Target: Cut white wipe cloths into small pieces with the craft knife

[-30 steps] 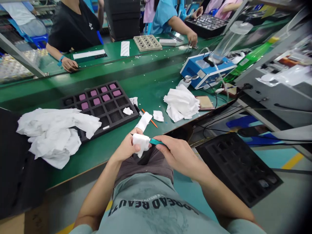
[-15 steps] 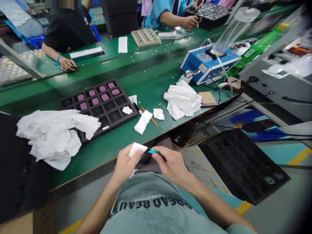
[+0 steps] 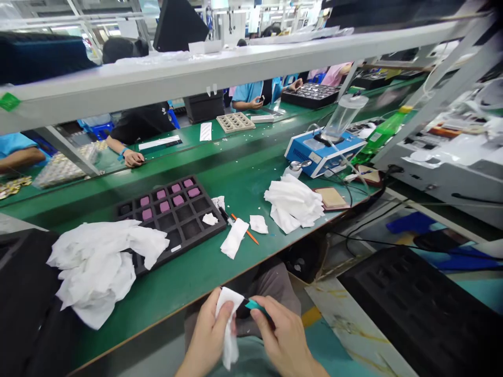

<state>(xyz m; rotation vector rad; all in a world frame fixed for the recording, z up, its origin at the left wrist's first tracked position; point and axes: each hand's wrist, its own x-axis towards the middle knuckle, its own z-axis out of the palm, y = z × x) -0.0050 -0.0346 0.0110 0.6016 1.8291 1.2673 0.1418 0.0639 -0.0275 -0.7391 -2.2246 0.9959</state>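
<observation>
My left hand [image 3: 212, 327] is closed on a white wipe [image 3: 230, 335], pinched between thumb and fingers, its loose end hanging down. A small dark edge shows at the top of the wipe; what it belongs to is hidden. My right hand [image 3: 281, 330] grips a teal tool [image 3: 256, 305] whose dark tip points left, close to the wipe's right edge; its exact kind cannot be made out. Both hands are in front of the bench edge, above my lap. Nearest on the bench lies a folded white wipe [image 3: 234, 238], beside an orange stick [image 3: 251, 236].
A black foam tray [image 3: 184, 229] holds several purple blocks [image 3: 178, 200]. Crumpled white wipes [image 3: 94, 267] overlap its left corner; another pile [image 3: 293, 201] lies right. Behind stands a blue machine [image 3: 324, 152] near a green bottle [image 3: 387, 133]. Co-workers sit across; a shelf beam [image 3: 176, 78] spans above.
The view has tilted up, so the shelf now shows and the bench appears lower. More of the wipe hangs below my left hand. Both hands keep their holds.
</observation>
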